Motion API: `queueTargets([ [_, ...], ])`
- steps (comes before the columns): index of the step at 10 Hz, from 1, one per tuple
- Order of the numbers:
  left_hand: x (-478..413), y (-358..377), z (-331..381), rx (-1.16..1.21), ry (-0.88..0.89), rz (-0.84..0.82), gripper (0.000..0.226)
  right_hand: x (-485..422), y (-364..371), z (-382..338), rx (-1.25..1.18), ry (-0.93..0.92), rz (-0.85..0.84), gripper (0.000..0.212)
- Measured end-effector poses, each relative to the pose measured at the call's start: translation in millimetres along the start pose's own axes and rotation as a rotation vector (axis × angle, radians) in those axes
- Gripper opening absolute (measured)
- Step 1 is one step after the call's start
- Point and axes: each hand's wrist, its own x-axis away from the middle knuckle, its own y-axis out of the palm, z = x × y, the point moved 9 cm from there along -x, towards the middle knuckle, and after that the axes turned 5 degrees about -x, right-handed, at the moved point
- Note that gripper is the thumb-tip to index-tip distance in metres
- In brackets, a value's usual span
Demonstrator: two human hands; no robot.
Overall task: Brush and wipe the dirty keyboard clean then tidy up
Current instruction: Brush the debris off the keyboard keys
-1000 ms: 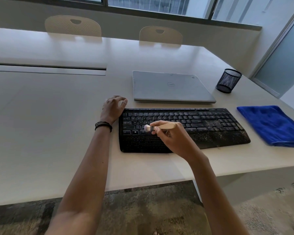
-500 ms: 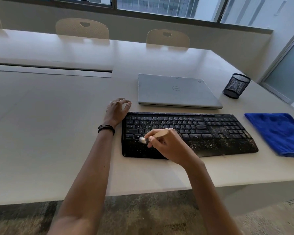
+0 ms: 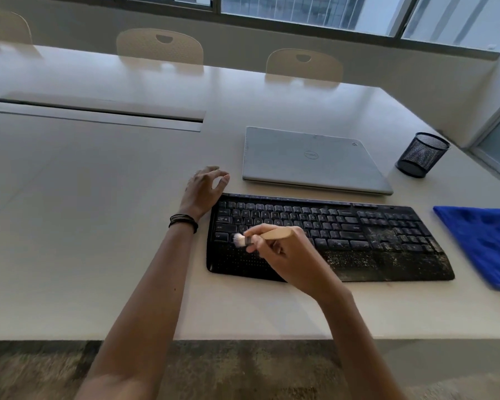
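A black keyboard (image 3: 358, 223) lies on the white table (image 3: 98, 226); pale dust speckles its right half and palm rest. My right hand (image 3: 289, 258) grips a small wooden-handled brush (image 3: 274, 234), whose white bristles touch the bottom-left keys. My left hand (image 3: 204, 189) rests on the table just off the keyboard's far left corner, fingers loosely curled and holding nothing. A folded blue cloth (image 3: 482, 241) lies to the right of the keyboard.
A closed silver laptop (image 3: 309, 160) sits behind the keyboard. A black mesh pen cup (image 3: 422, 154) stands at the right rear. A cable slot (image 3: 98, 111) runs across the table's left. Chairs (image 3: 159, 46) line the far side. The table's front edge is near me.
My right hand has swept the brush leftward and toward me, from the middle keys to the bottom-left keys. My left hand stays by the keyboard's corner, its fingers slightly lifted.
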Motion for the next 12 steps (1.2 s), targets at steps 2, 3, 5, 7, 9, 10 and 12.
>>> queueTargets([
  [2,-2,2,-2,-0.012,-0.005,-0.003,0.032,-5,18,3,-0.077,0.019,0.0,0.021],
  [3,-2,3,-4,-0.01,-0.004,-0.007,0.032,-2,12,9,-0.048,0.031,0.018,0.02],
  [5,0,1,-3,-0.003,-0.001,-0.008,0.032,18,-20,27,-0.017,0.094,0.073,0.019],
  [7,1,3,-5,0.003,-0.005,-0.013,0.032,36,-51,45,-0.038,0.192,0.133,0.018],
  [9,1,2,-7,0.006,-0.008,-0.002,0.031,52,-76,58,-0.04,0.263,0.219,0.02],
  [10,1,3,-7,0.006,-0.005,-0.003,0.031,59,-85,60,-0.043,0.281,0.251,0.021],
  [12,0,2,-7,0.009,-0.003,-0.003,0.031,74,-101,65,-0.008,0.309,0.32,0.024],
])
